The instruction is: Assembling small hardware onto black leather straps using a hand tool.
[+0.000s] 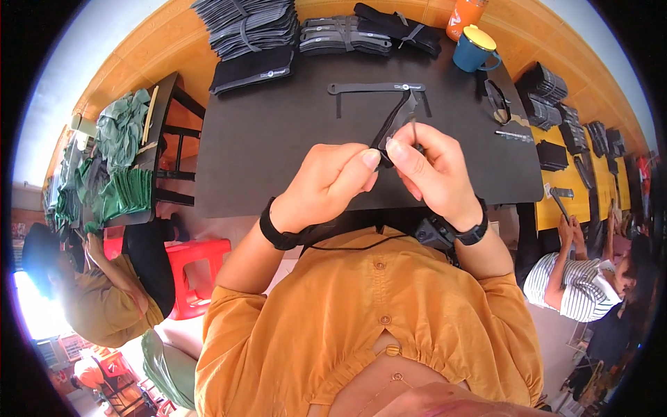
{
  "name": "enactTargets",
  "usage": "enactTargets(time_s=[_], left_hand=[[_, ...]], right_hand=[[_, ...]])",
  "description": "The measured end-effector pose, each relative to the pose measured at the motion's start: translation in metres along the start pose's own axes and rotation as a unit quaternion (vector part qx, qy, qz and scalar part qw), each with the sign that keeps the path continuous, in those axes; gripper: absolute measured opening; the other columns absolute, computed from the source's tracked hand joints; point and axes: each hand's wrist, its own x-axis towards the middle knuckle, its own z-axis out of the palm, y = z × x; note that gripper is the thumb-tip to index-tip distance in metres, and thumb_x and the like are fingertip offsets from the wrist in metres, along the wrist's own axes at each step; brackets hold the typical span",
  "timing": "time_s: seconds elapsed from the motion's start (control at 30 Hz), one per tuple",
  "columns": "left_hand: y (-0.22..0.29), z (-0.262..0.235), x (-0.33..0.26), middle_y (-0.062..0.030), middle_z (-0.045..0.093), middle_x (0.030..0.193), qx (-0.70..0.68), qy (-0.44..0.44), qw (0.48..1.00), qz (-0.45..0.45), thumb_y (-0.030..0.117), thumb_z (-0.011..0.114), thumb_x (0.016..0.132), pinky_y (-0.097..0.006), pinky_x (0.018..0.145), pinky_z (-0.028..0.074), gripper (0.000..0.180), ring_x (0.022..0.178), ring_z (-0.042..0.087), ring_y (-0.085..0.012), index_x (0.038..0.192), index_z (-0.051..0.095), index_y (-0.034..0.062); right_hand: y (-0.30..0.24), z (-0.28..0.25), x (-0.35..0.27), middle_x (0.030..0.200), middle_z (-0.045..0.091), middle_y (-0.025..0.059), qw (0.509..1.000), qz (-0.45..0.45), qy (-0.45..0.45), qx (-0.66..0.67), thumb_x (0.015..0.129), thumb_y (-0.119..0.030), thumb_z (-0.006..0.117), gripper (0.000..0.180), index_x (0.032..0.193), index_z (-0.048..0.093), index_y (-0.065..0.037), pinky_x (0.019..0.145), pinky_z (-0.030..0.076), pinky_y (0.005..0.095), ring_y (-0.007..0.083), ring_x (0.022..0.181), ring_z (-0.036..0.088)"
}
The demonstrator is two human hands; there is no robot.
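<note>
Head view: one dark strap (391, 126), narrow and seemingly folded, held above the dark table (271, 156) in front of the wearer. Lower end: between the two hands, at the fingertips. Long axis: slanting up the picture from the grip, away from the wearer and slightly to the right; upper end reaching close to a flat grey strap (375, 88), which lies crosswise on the tabletop; whether the two touch, cannot tell. Left hand (323, 177): thumb and forefinger pinched narrow on the dark strap's lower end, from its left side. Right hand (434, 163): thumb and fingertips closed just beside, from the right; the nearer of the two to the strap's leaning upper length. Gap between the hands: slight, at the thumbs. Grey piece (408, 115) alongside the strap's right edge: attachment unclear. Beyond, at the far edge: a banded bundle (344, 36) and, farther right, a blue mug (470, 57), yellow-lidded, both well apart from the grip.
</note>
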Motion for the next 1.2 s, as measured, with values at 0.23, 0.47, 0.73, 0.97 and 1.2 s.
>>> enactTargets(time_s=[0.23,0.47,0.73,0.97,1.2], left_hand=[[0.004,0.007,-0.015,-0.0049,0.051,0.06,0.007,0.021,1.0,-0.005,0.025,0.047,0.101,-0.029,0.053,0.039,0.039,0.054,0.047,-0.0139,0.072,0.056,0.0015],[-0.005,0.023,-0.018,-0.0038,0.054,0.069,0.123,0.243,0.956,0.112,0.013,0.076,0.083,-0.027,0.052,0.042,0.017,0.057,0.051,-0.0146,0.085,0.061,0.0055],[-0.01,0.023,-0.03,-0.003,0.055,0.072,0.22,0.203,0.949,0.097,0.015,0.08,0.078,-0.028,0.051,0.043,0.019,0.057,0.052,-0.0155,0.085,0.064,0.0072],[-0.019,0.022,-0.041,-0.0039,0.058,0.071,0.246,0.206,0.945,0.068,0.014,0.077,0.08,-0.029,0.051,0.045,0.015,0.058,0.056,-0.0166,0.086,0.066,0.0061],[-0.014,0.031,-0.051,-0.0083,0.067,0.073,0.256,0.248,0.933,0.048,0.008,0.072,0.081,-0.03,0.052,0.048,0.006,0.058,0.062,-0.0205,0.085,0.069,0.004]], right_hand=[[0.001,0.005,-0.014,0.069,0.049,-0.0041,0.999,0.03,-0.024,0.038,0.098,-0.018,0.059,0.02,0.088,0.06,-0.001,0.055,0.034,0.0213,0.0035,0.065,0.042],[0.021,0.016,-0.019,0.071,0.053,0.0021,0.996,-0.048,0.063,-0.043,0.095,-0.013,0.06,0.014,0.09,0.059,0.0,0.054,0.037,0.0248,0.0083,0.062,0.045],[0.058,0.023,-0.019,0.076,0.055,0.01,0.986,-0.115,0.062,-0.107,0.092,-0.007,0.061,0.01,0.089,0.058,0.002,0.056,0.041,0.0282,0.0173,0.062,0.049],[0.075,0.027,-0.017,0.075,0.054,0.0121,0.98,-0.154,0.034,-0.124,0.092,-0.007,0.061,0.011,0.088,0.058,0.003,0.057,0.043,0.0306,0.0228,0.062,0.051],[0.081,0.034,-0.016,0.076,0.055,0.014,0.948,-0.235,0.06,-0.207,0.091,-0.006,0.061,0.01,0.088,0.058,0.002,0.053,0.045,0.0326,0.0281,0.06,0.055]])
